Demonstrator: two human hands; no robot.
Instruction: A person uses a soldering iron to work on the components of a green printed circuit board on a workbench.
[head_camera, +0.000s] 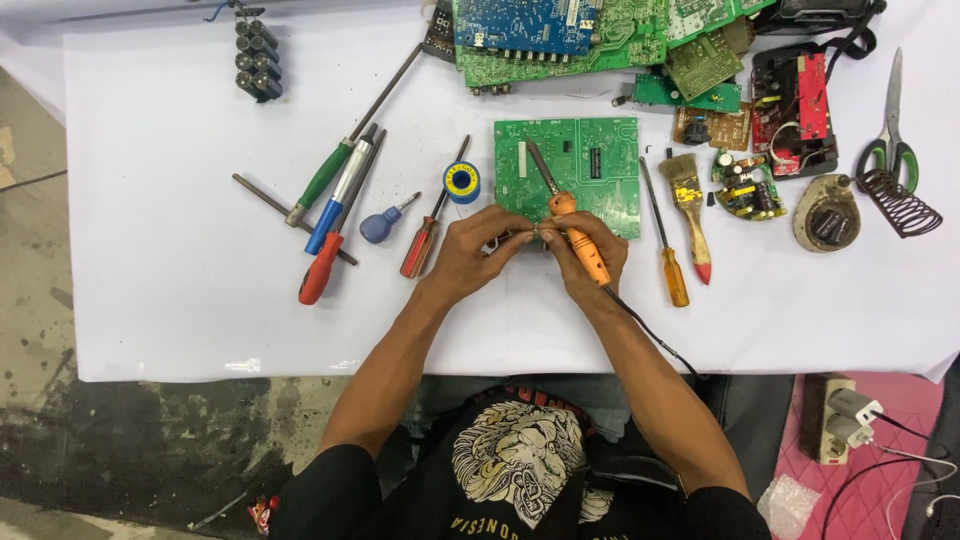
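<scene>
A green circuit board (585, 165) lies flat at the middle of the white table. My right hand (590, 262) grips an orange-handled soldering iron (578, 236), whose metal tip rests on the board. My left hand (470, 250) sits at the board's near edge, its fingertips pinched against those of my right hand on something small that I cannot make out. A small spool of solder wire (462, 181) with a blue and yellow rim lies just left of the board.
Several screwdrivers (335, 195) lie to the left, with a battery pack (257, 57) beyond. A brush (690, 205) and an orange screwdriver (668, 240) lie to the right. More circuit boards (600, 40) pile at the back. Scissors (888, 120) and a coiled iron stand (900, 200) sit far right.
</scene>
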